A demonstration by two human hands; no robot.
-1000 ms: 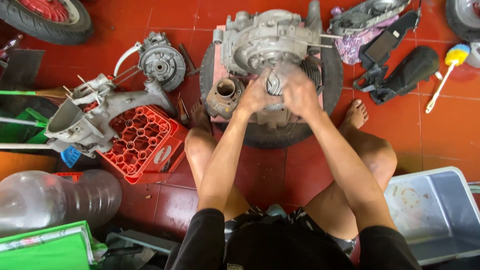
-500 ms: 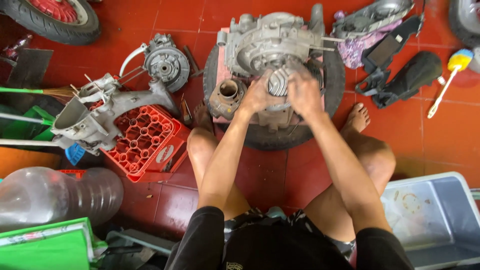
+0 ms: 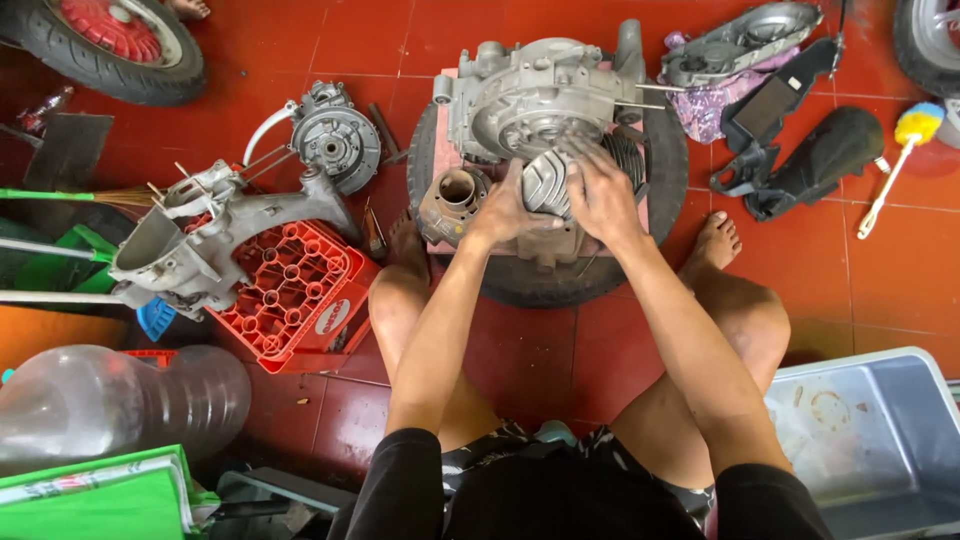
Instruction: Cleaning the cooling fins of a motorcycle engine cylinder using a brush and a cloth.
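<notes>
While the engine case lies on a tyre, left hand and right hand pinch a ribbed cover at 6 o'clock of it.

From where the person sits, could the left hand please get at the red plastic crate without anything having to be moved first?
Probably yes. The left hand rests on the engine casing, and the red plastic crate lies just beyond the left knee. The crankcase half covers its far side, but the near edge looks open.
</notes>
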